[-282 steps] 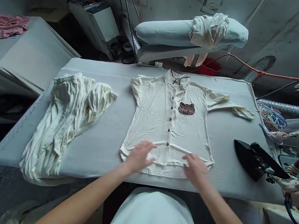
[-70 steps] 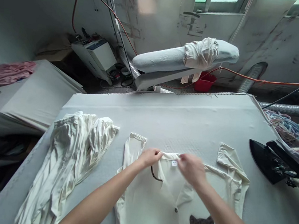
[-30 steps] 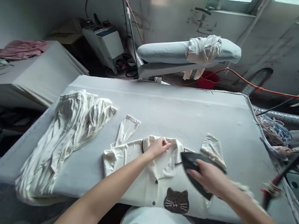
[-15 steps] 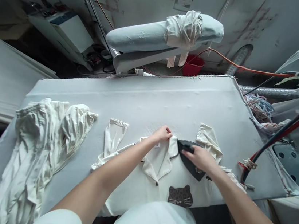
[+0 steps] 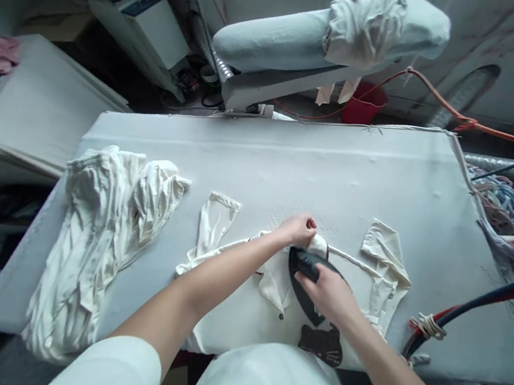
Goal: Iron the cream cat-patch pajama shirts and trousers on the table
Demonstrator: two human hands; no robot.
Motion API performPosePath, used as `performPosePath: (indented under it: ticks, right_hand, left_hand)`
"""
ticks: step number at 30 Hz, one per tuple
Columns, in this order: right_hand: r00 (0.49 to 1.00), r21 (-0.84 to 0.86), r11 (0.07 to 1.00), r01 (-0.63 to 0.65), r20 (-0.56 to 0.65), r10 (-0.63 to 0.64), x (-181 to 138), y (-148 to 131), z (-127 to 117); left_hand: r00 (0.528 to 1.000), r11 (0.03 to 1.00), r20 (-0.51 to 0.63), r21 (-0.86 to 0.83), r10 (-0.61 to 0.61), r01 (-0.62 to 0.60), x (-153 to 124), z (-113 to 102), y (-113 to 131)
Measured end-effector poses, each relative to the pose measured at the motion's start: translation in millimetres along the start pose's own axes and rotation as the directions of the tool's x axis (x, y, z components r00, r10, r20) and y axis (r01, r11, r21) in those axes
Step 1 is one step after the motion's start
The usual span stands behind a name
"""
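Observation:
A cream shirt [image 5: 240, 320] with dark piping and a collar lies spread on the padded ironing table [image 5: 279, 164]. A dark cat-face patch [image 5: 321, 343] sits near its lower edge. My right hand [image 5: 327, 290] is closed round the handle of a black iron [image 5: 307, 297], which rests over the shirt's collar and front on the right. At the top of the collar, my left hand [image 5: 299, 228] pinches the collar's edge, fingers curled. One sleeve [image 5: 218, 219] points up at the left, the other [image 5: 388, 254] at the right.
Crumpled cream trousers [image 5: 94, 240] lie at the table's left. Behind stands a padded sleeve board [image 5: 277, 37] with cloth wrapped round it. A red bucket [image 5: 364, 104] is on the floor beyond. Red and black hoses [image 5: 474, 303] cross the right side.
The iron in my right hand has moved left, from the shirt's right shoulder onto the collar and front. My left hand stays at the collar. The camera view has shifted left.

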State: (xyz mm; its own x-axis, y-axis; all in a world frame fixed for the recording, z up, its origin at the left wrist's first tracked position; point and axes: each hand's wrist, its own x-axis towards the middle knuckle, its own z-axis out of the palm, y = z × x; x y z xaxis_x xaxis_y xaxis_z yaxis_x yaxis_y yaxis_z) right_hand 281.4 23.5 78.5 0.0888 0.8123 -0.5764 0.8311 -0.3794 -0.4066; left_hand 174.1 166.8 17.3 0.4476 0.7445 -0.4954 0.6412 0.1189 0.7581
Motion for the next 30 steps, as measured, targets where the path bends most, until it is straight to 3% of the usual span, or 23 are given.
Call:
performPosePath:
  ticks: [1, 3, 5, 8, 11, 13, 15, 17, 19, 22, 24, 26, 28, 30]
  right_hand:
    - [0.999, 0.020, 1.000, -0.016, -0.030, 0.017, 12.0, 2.8, -10.1]
    - [0.999, 0.021, 1.000, -0.023, -0.033, 0.023, 36.7, 5.2, -33.3]
    - [0.995, -0.053, 0.996, 0.071, 0.070, -0.068, 56.8, -1.2, -49.5]
    - [0.924, -0.238, 0.903, 0.357, 0.232, -0.304, 72.8, -29.3, -46.2]
    - [0.902, -0.371, 0.824, 0.429, 0.227, -0.368, 77.3, -65.3, -25.7]
    - [0.929, -0.399, 0.841, 0.366, 0.210, -0.305, 75.8, -79.3, -17.8]
    - [0.948, -0.386, 0.870, 0.308, 0.202, -0.246, 67.4, -79.3, -17.0]
    - [0.955, -0.317, 0.909, 0.272, 0.207, -0.214, 48.8, -69.2, -15.8]
    - [0.961, -0.209, 0.951, 0.229, 0.204, -0.187, 22.3, -58.3, -6.0]
    - [0.975, -0.074, 0.987, 0.141, 0.184, -0.126, -14.4, -54.3, 26.0]
    - [0.985, -0.010, 0.996, 0.093, 0.150, -0.090, -24.9, -60.0, 46.9]
    - [0.991, 0.075, 0.994, 0.079, 0.100, -0.086, -20.8, -69.4, 57.3]
    - [0.994, 0.139, 0.986, 0.093, 0.039, -0.100, -4.8, -80.5, 55.9]
    - [0.996, 0.123, 0.988, 0.088, -0.002, -0.089, 17.1, -91.4, 47.3]
  left_hand:
    - [0.992, 0.998, -0.113, 0.045, 0.055, -0.050, -13.3, -6.3, -7.5]
    - [0.916, 0.978, -0.376, 0.195, 0.142, -0.071, -44.5, -20.0, -28.6]
    - [0.840, 0.940, -0.522, 0.337, 0.146, 0.046, -73.0, -31.5, -52.0]
    - [0.869, 0.880, -0.493, 0.431, 0.044, 0.200, -93.2, -41.3, -75.4]
    - [0.890, 0.850, -0.451, 0.492, 0.064, 0.188, -88.0, -48.8, -78.9]
    - [0.909, 0.840, -0.383, 0.537, 0.162, 0.077, -79.7, -58.2, -76.9]
    - [0.930, 0.800, -0.172, 0.575, 0.324, -0.172, -70.9, -72.9, -76.0]
    - [0.889, 0.724, 0.121, 0.537, 0.441, -0.433, -60.6, -89.9, -76.0]
    - [0.828, 0.684, 0.328, 0.466, 0.456, -0.561, -48.0, -103.7, -75.2]
    - [0.790, 0.673, 0.396, 0.419, 0.469, -0.610, -32.3, -108.3, -74.1]
    - [0.798, 0.674, 0.307, 0.428, 0.518, -0.602, -34.4, -101.1, -79.5]
    - [0.857, 0.746, 0.061, 0.462, 0.512, -0.479, -53.4, -91.4, -94.8]
    - [0.893, 0.857, -0.237, 0.452, 0.382, -0.247, -89.6, -85.3, -119.5]
    - [0.904, 0.905, -0.382, 0.426, 0.190, -0.010, -135.4, -87.5, -148.0]
